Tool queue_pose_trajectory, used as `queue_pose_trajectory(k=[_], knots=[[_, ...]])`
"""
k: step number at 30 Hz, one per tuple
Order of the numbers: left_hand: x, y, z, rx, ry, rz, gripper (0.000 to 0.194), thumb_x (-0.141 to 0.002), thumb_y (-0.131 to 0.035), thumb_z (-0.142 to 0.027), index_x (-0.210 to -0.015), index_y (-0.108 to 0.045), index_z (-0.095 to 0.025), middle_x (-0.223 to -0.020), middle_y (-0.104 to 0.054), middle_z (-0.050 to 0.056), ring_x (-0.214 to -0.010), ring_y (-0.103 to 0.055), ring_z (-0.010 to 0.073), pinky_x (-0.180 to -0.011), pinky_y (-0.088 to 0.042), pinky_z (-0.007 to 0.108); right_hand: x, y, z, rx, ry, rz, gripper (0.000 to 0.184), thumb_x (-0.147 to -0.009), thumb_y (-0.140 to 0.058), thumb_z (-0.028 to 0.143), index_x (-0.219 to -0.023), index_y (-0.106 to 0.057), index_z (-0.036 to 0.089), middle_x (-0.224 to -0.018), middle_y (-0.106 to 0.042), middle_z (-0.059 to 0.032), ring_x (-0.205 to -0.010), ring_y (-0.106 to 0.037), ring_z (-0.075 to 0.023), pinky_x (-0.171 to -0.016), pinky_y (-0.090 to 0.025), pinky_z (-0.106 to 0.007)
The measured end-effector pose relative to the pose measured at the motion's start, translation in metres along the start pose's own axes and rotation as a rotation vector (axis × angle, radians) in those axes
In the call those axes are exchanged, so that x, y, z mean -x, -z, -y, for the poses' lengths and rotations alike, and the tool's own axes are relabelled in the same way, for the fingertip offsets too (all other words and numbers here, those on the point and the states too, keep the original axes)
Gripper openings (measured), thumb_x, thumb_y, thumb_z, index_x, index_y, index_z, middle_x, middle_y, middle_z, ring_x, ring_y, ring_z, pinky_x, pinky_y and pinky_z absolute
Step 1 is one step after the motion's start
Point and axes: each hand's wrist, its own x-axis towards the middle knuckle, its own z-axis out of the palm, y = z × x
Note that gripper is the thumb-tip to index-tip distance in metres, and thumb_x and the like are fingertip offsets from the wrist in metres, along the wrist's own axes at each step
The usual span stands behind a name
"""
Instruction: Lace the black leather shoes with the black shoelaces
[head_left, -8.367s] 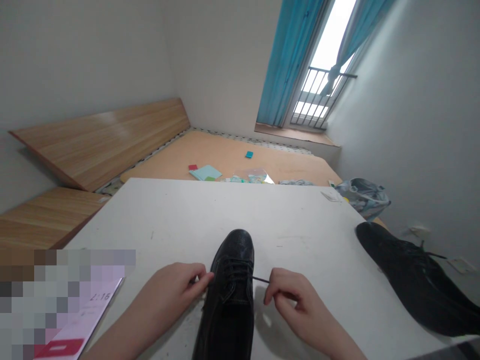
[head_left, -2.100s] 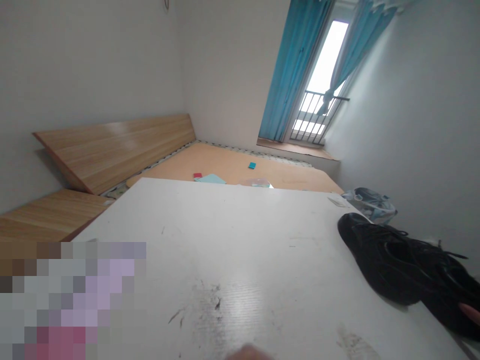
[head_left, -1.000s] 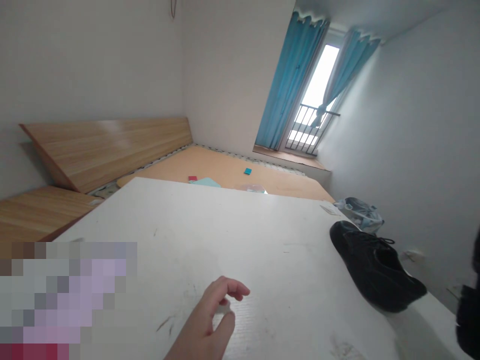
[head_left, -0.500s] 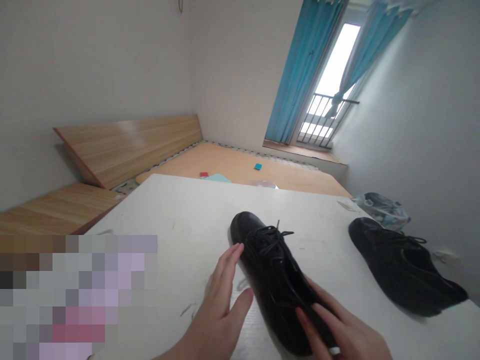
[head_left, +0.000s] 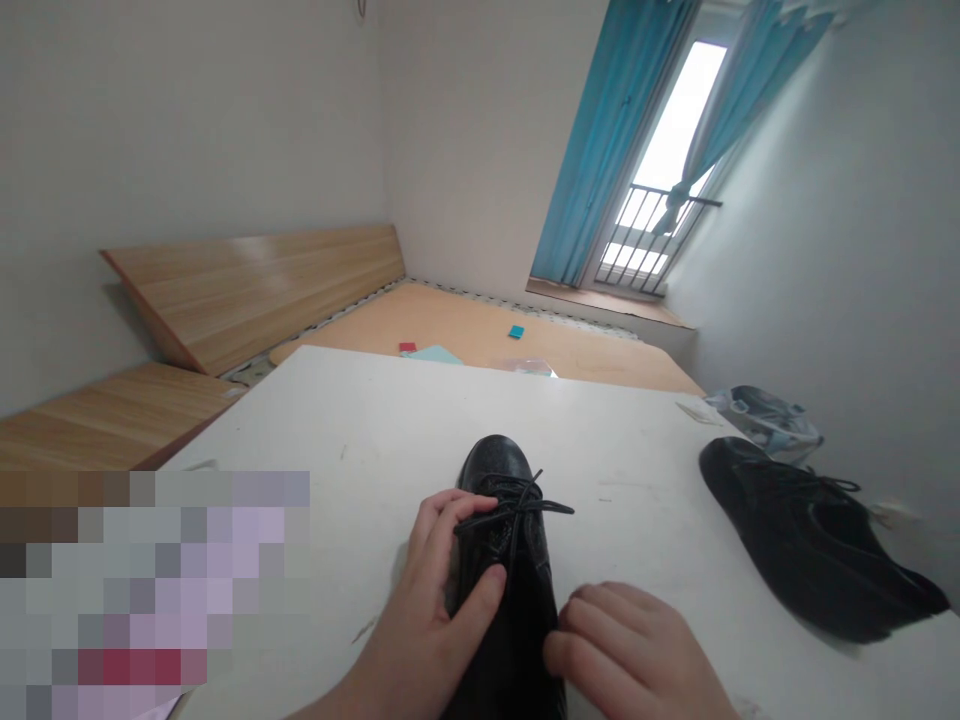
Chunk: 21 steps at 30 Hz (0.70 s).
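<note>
A black lace-up shoe (head_left: 504, 462) lies upright on the white table, its toe pointing away from me and its heel end cut off by the lower edge of the view. Over its left side and front sits my left hand (head_left: 442, 600), fingertips at the tied laces (head_left: 517, 508) and thumb on the tongue, gripping across the upper. My right hand (head_left: 630, 645) is curled against the shoe's right side near the foot opening; its fingertips are hidden. The other black shoe (head_left: 810, 545) stands apart on the right of the table, with no hand touching it.
The white table (head_left: 375, 420) bears dark scuffs. Behind its right edge is a clear plastic bag (head_left: 772, 415). Farther back, an orange-tan surface (head_left: 465, 310) carries a blue square (head_left: 516, 332) and a red piece (head_left: 407, 347). A blurred patch covers the lower left.
The shoe has turned from slanting to nearly straight ahead. My left hand has closed over the laces, and my right hand has moved from the heel end up to the shoe's right side.
</note>
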Motion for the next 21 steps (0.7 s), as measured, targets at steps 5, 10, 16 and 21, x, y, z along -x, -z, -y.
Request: queue_pose_trajectory(k=[5,10,16,21], knots=[[-0.001,-0.001,0.001,0.013,0.022,-0.010,0.036,-0.091,-0.046,-0.025,-0.124,-0.040,-0.037,-0.132,-0.033,0.002,-0.129,-0.036,0.0242,-0.111,-0.031,0.050,-0.020,-0.001,-0.048,-0.317,-0.598,-0.177,0.021,-0.097,-0.043,0.034,-0.085,-0.055,0.021,-0.070,-0.059,-0.0011,-0.060,-0.055,-0.0145,-0.054,-0.043,-0.026],[0.000,0.001,0.001,-0.022,0.013,0.016,0.035,-0.092,-0.046,-0.026,-0.125,-0.042,-0.038,-0.131,-0.034,0.002,-0.129,-0.037,0.0232,-0.111,-0.032,0.047,-0.034,-0.029,-0.073,-0.603,-0.705,0.015,0.026,-0.095,-0.044,0.039,-0.098,-0.062,0.021,-0.082,-0.061,-0.0029,-0.070,-0.056,-0.0163,-0.061,-0.045,-0.029],[-0.012,0.007,-0.013,-0.182,-0.016,0.021,0.024,-0.090,-0.046,-0.025,-0.111,-0.051,-0.033,-0.125,-0.041,0.003,-0.125,-0.040,0.0234,-0.107,-0.036,0.047,-0.023,-0.039,-0.066,-0.641,-0.562,-0.064,0.019,-0.094,-0.052,0.029,-0.084,-0.067,0.022,-0.078,-0.058,-0.0020,-0.075,-0.056,-0.0156,-0.068,-0.043,-0.028],[-0.031,0.014,-0.039,-0.458,-0.035,0.106,0.026,-0.083,-0.049,-0.019,-0.107,-0.054,-0.027,-0.113,-0.049,0.005,-0.111,-0.047,0.0252,-0.096,-0.042,0.047,-0.016,-0.038,-0.064,-0.743,-0.603,-0.158,0.016,-0.092,-0.057,0.028,-0.080,-0.066,0.021,-0.075,-0.059,-0.0005,-0.072,-0.056,-0.0141,-0.064,-0.043,-0.026]])
